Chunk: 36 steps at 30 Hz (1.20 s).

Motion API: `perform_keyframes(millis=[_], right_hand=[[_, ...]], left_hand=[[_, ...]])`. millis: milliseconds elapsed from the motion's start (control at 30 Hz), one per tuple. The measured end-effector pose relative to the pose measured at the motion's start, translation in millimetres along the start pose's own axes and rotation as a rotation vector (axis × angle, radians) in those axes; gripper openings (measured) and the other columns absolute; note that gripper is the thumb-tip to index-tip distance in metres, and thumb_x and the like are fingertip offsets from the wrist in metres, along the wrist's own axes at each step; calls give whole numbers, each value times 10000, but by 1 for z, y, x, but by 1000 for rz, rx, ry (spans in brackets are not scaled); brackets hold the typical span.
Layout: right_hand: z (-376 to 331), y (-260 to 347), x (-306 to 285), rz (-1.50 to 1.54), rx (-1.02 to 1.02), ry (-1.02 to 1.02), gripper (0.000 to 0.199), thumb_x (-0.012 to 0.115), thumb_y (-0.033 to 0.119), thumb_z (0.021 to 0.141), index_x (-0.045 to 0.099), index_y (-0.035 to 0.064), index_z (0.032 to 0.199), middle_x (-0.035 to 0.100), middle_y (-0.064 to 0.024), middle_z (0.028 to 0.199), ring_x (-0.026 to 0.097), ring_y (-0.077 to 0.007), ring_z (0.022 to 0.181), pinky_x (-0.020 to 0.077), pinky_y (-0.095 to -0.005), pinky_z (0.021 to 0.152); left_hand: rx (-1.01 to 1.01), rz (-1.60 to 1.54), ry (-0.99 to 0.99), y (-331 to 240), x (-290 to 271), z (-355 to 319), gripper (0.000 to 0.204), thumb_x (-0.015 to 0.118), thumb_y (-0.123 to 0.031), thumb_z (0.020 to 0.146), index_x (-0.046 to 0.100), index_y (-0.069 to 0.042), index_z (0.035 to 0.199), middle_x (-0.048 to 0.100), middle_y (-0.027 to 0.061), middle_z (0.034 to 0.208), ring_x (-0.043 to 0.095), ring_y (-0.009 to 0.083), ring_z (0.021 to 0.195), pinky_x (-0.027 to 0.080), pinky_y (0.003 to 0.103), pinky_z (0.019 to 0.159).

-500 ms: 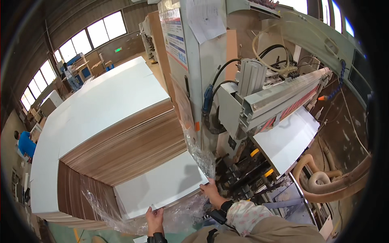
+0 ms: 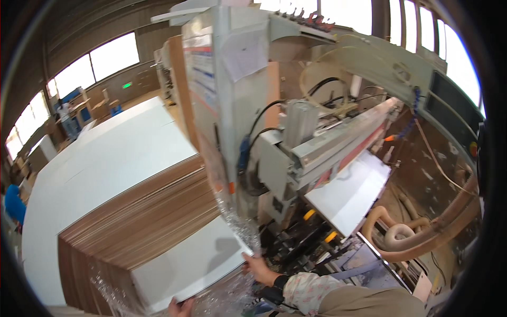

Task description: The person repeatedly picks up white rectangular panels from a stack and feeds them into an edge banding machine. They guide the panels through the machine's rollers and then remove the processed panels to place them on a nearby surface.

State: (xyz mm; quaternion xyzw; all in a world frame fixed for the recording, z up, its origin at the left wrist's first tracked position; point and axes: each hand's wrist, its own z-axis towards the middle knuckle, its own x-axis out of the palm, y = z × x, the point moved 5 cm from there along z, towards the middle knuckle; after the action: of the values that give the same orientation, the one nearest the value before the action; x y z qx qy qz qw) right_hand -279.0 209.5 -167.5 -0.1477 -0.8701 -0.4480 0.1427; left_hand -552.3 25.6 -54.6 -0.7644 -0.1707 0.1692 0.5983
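A white-faced board (image 2: 190, 264) lies flat, low in the recess of a big stack of boards. My left hand (image 2: 181, 307), partly cut off by the lower edge of the view, grips the board's near edge, fingertips on top. At the board's near right corner my right hand (image 2: 260, 268) is closed on the edge, its thumb on the white face. Crumpled clear plastic film (image 2: 224, 296) hangs along the stack's near side, below and between both hands.
Taller stacked boards (image 2: 132, 211) rise behind and left. To the right stands a grey machine (image 2: 338, 148) with a beam, cables and another white board (image 2: 351, 193) under it. A ribbed hose (image 2: 417, 253) coils at far right. People (image 2: 15, 203) are far left.
The view has swung right and upward, so stack and machine sit further left and lower. Both hands stay at the board's near edge; the left is now more cut off.
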Motion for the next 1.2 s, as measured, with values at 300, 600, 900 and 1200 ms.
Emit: perform_keyframes(millis=[300, 600, 900, 1200], right_hand=[[-27, 28, 51, 145, 197, 429, 281, 594, 137, 847, 494, 30, 1087, 571, -92, 993, 586, -191, 856, 523, -357, 770], [-111, 106, 4, -83, 58, 341, 449, 616, 97, 820, 428, 39, 1223, 559, -73, 1059, 580, -170, 884, 525, -319, 755], [-228, 183, -186, 125, -119, 168, 353, 588, 26, 810, 487, -35, 1143, 596, -136, 1005, 619, -216, 833, 561, -316, 656], [-205, 264, -345, 427, -498, -150, 324, 475, 232, 898, 434, 34, 1150, 597, -109, 954, 621, -214, 736, 527, -309, 558]], left_hand=[[117, -4, -379, 42, -59, 7, 444, 692, -150, 749, 518, 73, 1092, 608, 174, 915, 547, 232, 837, 437, 312, 779], [83, 7, -354, 9, -2, 22, 463, 630, -203, 791, 481, 68, 1136, 582, 180, 978, 544, 239, 875, 443, 322, 787], [43, -31, -157, -19, 95, 14, 488, 569, -257, 833, 444, 62, 1180, 557, 187, 1041, 542, 247, 913, 449, 332, 795], [-22, -72, 39, -27, 216, -48, 517, 507, -311, 875, 407, 57, 1224, 532, 193, 1104, 539, 254, 950, 456, 342, 802]])
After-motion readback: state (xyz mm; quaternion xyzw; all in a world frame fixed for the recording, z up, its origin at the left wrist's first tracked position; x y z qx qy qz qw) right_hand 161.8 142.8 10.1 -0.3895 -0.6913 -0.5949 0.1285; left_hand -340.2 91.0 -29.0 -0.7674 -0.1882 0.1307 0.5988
